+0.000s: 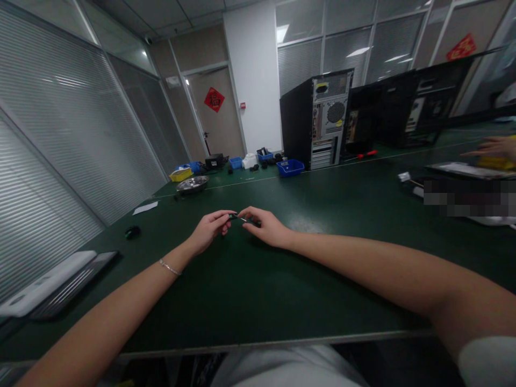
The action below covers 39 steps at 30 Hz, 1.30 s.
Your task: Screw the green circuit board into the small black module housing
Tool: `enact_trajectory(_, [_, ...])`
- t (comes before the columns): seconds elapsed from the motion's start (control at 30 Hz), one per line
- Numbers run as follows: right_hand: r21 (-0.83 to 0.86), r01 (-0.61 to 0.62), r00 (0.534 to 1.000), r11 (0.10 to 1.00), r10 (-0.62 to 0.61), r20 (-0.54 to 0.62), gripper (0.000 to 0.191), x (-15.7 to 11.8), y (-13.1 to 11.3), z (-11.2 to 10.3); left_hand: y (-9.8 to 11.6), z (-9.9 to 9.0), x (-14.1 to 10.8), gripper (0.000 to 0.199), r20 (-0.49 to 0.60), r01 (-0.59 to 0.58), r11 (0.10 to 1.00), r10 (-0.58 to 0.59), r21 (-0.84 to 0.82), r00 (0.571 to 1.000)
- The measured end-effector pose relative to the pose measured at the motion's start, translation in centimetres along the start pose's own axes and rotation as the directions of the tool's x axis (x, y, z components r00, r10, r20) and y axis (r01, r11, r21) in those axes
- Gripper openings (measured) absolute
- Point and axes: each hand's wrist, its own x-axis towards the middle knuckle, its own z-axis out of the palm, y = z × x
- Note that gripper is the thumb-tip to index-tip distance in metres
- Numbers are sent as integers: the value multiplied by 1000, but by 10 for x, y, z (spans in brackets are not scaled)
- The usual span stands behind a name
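Note:
Over the middle of the dark green table (pixel 258 301), my left hand (pixel 212 228) pinches a small dark green piece (pixel 233 216) between thumb and fingers. My right hand (pixel 264 226) is just to its right, its fingers curled around a thin tool with a bright metal shaft (pixel 242 219) and a dark handle. The shaft points left toward the small piece; whether the two touch is too small to tell.
A black computer tower (pixel 318 123) stands at the back, beside a blue tray (pixel 290 167). A metal bowl (pixel 192 184) and a yellow tray (pixel 181 174) are back left. A dark mouse (pixel 132 232) lies left. Another person's hand (pixel 495 148) shows at the right.

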Motion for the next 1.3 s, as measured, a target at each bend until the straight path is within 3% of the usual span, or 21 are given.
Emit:
enact_trajectory(0.5, [-37, 3, 1000, 999, -3, 0, 27, -1, -3, -1, 4, 3, -4, 36, 31, -50, 989, 46, 138, 998])
enact_trajectory(0.87, [47, 12, 999, 999, -13, 30, 29, 0, 1, -1, 1, 4, -2, 32, 16, 46, 991, -44, -128, 999])
enact_trajectory(1.3, [159, 62, 992, 985, -78, 99, 27, -2, -7, -5, 1, 5, -4, 29, 92, 162, 960, -145, -229, 985])
